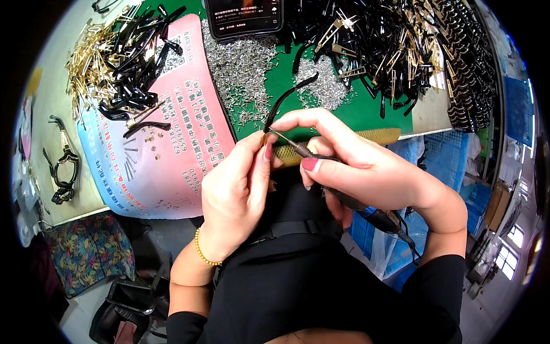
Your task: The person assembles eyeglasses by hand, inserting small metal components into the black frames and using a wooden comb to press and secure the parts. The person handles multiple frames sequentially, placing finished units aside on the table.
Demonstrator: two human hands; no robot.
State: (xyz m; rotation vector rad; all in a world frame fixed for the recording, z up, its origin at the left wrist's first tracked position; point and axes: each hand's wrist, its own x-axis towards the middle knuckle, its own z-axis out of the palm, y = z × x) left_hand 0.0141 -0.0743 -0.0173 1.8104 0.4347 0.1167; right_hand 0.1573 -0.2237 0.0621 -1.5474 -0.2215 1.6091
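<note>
My left hand (236, 186), with a beaded bracelet at the wrist, pinches the near end of a black eyeglass temple (283, 98). The temple's curved tip points away and to the right. Held in my right hand (366, 166) is a dark corded electric screwdriver (378, 219). Its thin metal bit reaches the temple end between my left fingertips, where a bit of gold-coloured metal shows. My right index finger also touches near that spot. The joint itself is mostly hidden by the fingers. Beneath both hands runs a yellow mesh-textured roll (378, 136) along the table edge.
Small silver screws (240, 74) lie heaped on the green mat (372, 112), with another screw pile (323, 83) beside them. Black and gold temples (134, 74) cover the left; more temples (395, 46) fill the right. A phone (243, 20) stands behind. Blue crates (447, 166) are at right.
</note>
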